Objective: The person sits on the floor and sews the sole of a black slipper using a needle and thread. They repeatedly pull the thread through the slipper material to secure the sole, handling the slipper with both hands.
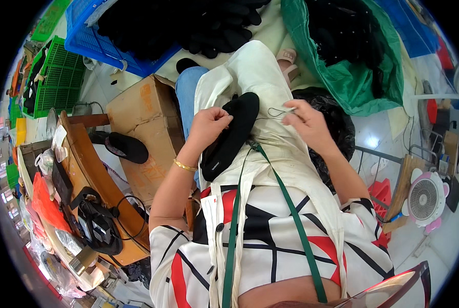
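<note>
A black slipper (244, 120) lies sole-up, slanting across my lap on the cream apron (275, 154). My left hand (210, 124) is closed at the slipper's left edge, thumb and forefinger pinched on its dark fabric. To the right of the slipper, my right hand (307, 124) is raised with its fingers pinched together. From those fingers a thin dark thread (275, 113) loops back toward the slipper. Whether a needle is also between the right fingertips is too small to make out. A green strap (275, 174) runs from the slipper's lower end up my chest.
Black pieces fill a blue crate (93, 43) ahead and a green sack (299, 38) at far right. A cardboard box (145, 110) and a wooden table (93, 174) with a black bag (98, 226) stand left; another slipper (127, 147) lies there. A fan (425, 197) is at right.
</note>
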Available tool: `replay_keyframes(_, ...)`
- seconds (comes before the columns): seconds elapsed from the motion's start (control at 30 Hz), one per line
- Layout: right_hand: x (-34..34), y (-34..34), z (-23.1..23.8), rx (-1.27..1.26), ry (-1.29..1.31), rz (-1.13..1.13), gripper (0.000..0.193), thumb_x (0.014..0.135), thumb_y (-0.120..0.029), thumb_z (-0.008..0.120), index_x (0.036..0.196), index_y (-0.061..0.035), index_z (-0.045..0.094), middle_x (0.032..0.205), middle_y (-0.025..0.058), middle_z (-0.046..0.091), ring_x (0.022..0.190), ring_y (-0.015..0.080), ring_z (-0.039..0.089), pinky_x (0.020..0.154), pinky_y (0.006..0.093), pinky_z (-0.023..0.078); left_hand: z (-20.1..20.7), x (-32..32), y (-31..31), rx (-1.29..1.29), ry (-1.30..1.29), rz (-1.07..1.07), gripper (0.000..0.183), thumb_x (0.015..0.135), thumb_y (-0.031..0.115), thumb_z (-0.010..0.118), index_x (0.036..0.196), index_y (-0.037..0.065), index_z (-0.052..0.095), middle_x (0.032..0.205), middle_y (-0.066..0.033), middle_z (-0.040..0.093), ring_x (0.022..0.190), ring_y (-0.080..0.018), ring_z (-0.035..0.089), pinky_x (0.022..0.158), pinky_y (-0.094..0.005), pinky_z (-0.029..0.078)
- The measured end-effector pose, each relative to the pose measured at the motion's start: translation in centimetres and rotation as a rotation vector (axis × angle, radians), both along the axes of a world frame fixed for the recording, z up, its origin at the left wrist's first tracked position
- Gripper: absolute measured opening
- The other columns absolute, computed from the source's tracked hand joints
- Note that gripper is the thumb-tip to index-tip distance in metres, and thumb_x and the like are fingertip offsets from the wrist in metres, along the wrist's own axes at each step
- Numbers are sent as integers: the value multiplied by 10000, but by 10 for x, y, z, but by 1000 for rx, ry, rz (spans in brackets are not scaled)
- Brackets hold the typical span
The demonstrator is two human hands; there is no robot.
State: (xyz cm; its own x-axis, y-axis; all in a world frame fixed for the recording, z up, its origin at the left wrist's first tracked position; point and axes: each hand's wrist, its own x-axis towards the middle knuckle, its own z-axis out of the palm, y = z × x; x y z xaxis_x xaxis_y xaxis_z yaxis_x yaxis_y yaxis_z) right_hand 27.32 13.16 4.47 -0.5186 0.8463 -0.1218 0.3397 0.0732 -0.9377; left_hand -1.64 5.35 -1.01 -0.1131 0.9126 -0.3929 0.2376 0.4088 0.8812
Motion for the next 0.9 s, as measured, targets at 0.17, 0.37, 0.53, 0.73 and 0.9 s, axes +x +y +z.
replay_keyframes(0.17, -72, 6, -20, 452, -46, 234, 75, 887, -95, 635, 953, -70, 662, 841, 80, 617, 757, 233, 626, 659, 336, 500, 8, 5, 0, 66, 178, -42, 159, 872, 147, 710, 871, -10, 684, 693, -5, 643, 630, -63, 549, 587, -241, 456)
replay_keyframes(0.37, -107, 22, -37, 693, -278, 338, 27, 811, -93, 598, 834, -104, 607, 803, 83, 537, 777, 291, 605, 598, 419, 486, 10, -1, 3, 189, 173, -65, 131, 902, 136, 675, 884, 7, 663, 704, 23, 607, 633, -54, 512, 567, -238, 433)
replay_keyframes(0.53, -110, 25, -45, 647, -260, 379, 49, 818, -102, 615, 858, -130, 617, 803, 69, 545, 765, 297, 614, 601, 414, 487, -19, -12, 7, 105, -64, 57, 93, 939, 128, 634, 913, 41, 653, 741, 61, 576, 622, -30, 469, 533, -201, 387)
replay_keyframes(0.73, -123, 13, -55, 561, -123, 282, 44, 860, -148, 623, 903, -156, 632, 830, 70, 567, 736, 301, 611, 607, 407, 488, -17, 1, 4, -27, -274, 148, 110, 933, 166, 670, 914, 58, 679, 744, 67, 589, 606, -14, 449, 522, -184, 357)
replay_keyframes(0.9, -123, 18, -67, 213, 162, 178, 124, 963, -224, 577, 971, -103, 598, 846, 53, 609, 630, 201, 595, 543, 314, 472, -17, 1, 1, -41, -328, 195, 124, 921, 184, 691, 915, 61, 683, 750, 68, 593, 623, -17, 464, 533, -185, 355)
